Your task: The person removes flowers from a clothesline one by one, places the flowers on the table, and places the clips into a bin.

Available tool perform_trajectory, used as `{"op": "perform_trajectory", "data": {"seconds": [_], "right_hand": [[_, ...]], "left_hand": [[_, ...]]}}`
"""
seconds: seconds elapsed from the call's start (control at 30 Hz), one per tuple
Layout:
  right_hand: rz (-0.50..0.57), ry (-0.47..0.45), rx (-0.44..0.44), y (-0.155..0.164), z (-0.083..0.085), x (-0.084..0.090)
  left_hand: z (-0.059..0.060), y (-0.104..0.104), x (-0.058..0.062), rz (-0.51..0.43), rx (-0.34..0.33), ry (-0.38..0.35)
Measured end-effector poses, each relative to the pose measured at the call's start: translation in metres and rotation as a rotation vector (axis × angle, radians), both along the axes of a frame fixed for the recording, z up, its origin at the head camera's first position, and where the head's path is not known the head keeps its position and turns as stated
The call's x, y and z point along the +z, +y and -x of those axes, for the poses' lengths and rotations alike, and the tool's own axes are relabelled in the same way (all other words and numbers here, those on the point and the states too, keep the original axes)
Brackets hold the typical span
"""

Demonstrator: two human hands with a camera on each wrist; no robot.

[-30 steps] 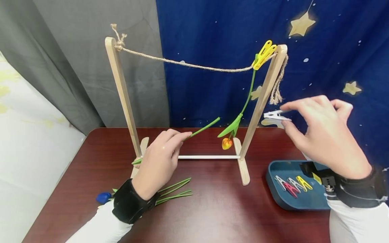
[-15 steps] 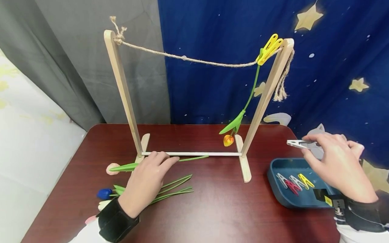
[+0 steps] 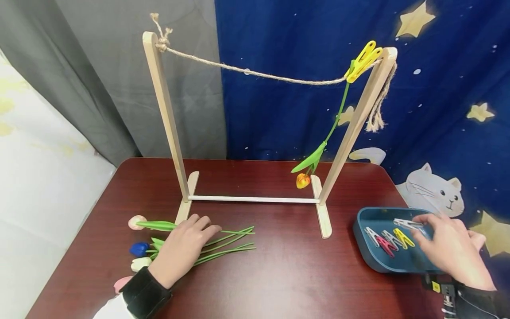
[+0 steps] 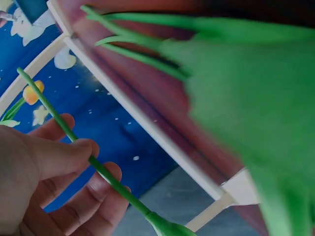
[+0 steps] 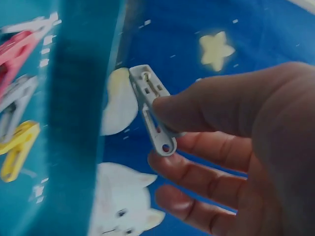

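Note:
My left hand (image 3: 184, 249) lies low over the flowers at the table's left. Its thumb and fingers pinch the green stem (image 4: 115, 183) of an artificial tulip with a pale pink bloom (image 3: 137, 222). Beside it lie a blue tulip (image 3: 139, 249), a white tulip (image 3: 141, 264) and a pink bloom (image 3: 121, 284) partly behind the sleeve. Over the blue tray (image 3: 360, 248) my right hand (image 3: 450, 250) pinches a white clothespin (image 5: 150, 88) between thumb and fingers. In the tray are white, red and yellow (image 3: 403, 238) clothespins.
A wooden frame with two posts (image 3: 167, 115) carries a rope (image 3: 279, 78) across its top. From the rope's right end an orange tulip (image 3: 303, 180) hangs head down in a yellow clothespin (image 3: 363, 62). A white bar (image 3: 255, 199) joins the posts low down.
My left hand has come down and toward me with the pale pink tulip, laying it level beside the others. My right hand has sunk with the white clothespin to the tray.

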State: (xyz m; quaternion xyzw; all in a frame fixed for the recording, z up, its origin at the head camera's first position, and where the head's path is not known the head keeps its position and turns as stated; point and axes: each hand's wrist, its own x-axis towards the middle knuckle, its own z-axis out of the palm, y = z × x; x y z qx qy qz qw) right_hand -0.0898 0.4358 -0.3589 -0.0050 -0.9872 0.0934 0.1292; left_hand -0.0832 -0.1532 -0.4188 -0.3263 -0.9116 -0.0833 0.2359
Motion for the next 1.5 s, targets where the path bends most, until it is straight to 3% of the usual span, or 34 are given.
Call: {"op": "perform_trajectory", "data": {"seconds": [0.17,0.33,0.53,0.8,1.0,1.13,1.3,1.5], "right_hand": [[0.002,-0.046,-0.038,0.013,-0.003,-0.019],[0.033,-0.132,-0.07,0.019,-0.004,-0.031],[0.069,-0.293,-0.183,0.02,-0.001,-0.037],[0.085,-0.403,-0.214,0.02,0.0,-0.042],[0.101,-0.487,-0.24,0.018,0.0,-0.045],[0.101,-0.505,-0.247,0.018,0.0,-0.045],[0.105,-0.519,-0.258,0.017,-0.001,-0.044],[0.085,-0.409,-0.265,0.014,-0.002,-0.038]], "left_hand": [[0.002,-0.002,-0.013,0.048,-0.027,-0.037],[0.0,-0.003,-0.021,0.095,-0.006,-0.081],[-0.002,-0.004,-0.027,0.109,0.006,-0.11],[-0.005,-0.007,-0.033,0.106,-0.03,-0.076],[-0.006,-0.009,-0.033,0.11,-0.026,-0.097],[-0.008,-0.009,-0.032,0.112,-0.023,-0.142],[-0.01,-0.008,-0.03,0.088,-0.02,-0.121],[-0.01,-0.007,-0.028,0.084,0.008,-0.088]]}}
